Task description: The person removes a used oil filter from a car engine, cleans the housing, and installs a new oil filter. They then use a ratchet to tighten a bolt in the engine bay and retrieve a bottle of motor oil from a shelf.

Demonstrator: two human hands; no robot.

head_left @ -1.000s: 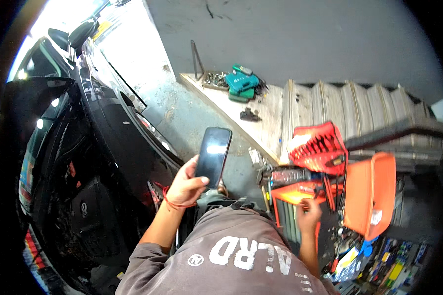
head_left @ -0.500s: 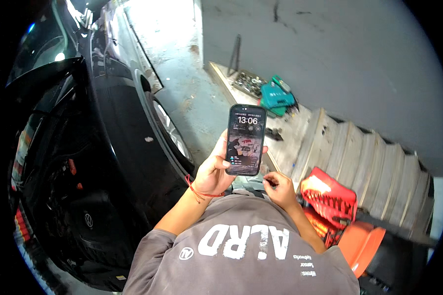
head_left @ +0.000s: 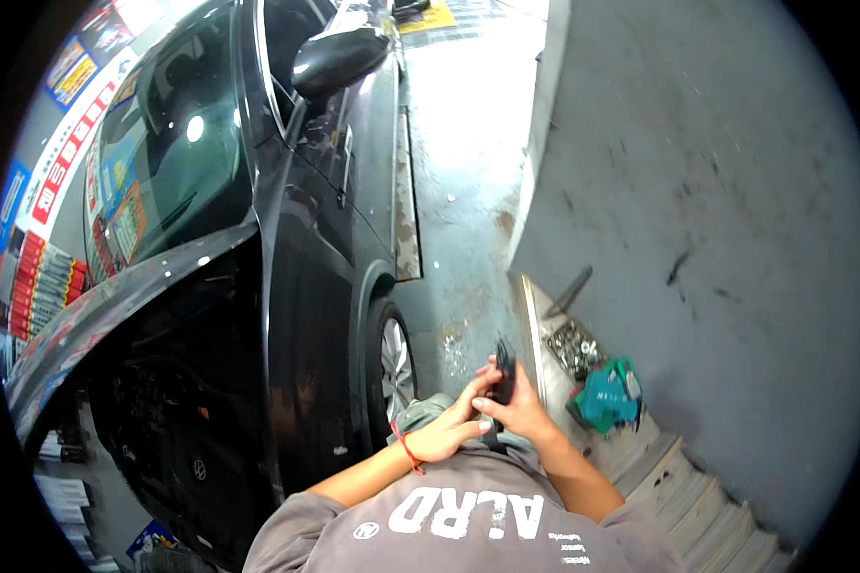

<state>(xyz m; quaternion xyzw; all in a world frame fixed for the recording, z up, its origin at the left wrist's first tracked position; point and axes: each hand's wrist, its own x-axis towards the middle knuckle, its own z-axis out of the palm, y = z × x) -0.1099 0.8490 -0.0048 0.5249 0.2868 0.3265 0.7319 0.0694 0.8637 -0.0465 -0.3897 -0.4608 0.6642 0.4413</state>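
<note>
A dark smartphone is tilted almost edge-on in front of my waist, so its screen does not show. My right hand is closed around it from the right. From the left, the fingers of my left hand reach its side and grip it too, with the thumb stretched below toward the right hand. A red cord bracelet circles my left wrist. Part of the phone's lower end is hidden by my fingers.
A dark car stands close on my left, bonnet raised, its front wheel near my left forearm. Right of me are a grey wall, a ledge with a tray of small metal parts, a teal-green tool case and ridged grey panels.
The phone has gone from facing me upright in my left hand to edge-on and lower, between both hands. My right hand has come onto it. The view has swung upward and right.
</note>
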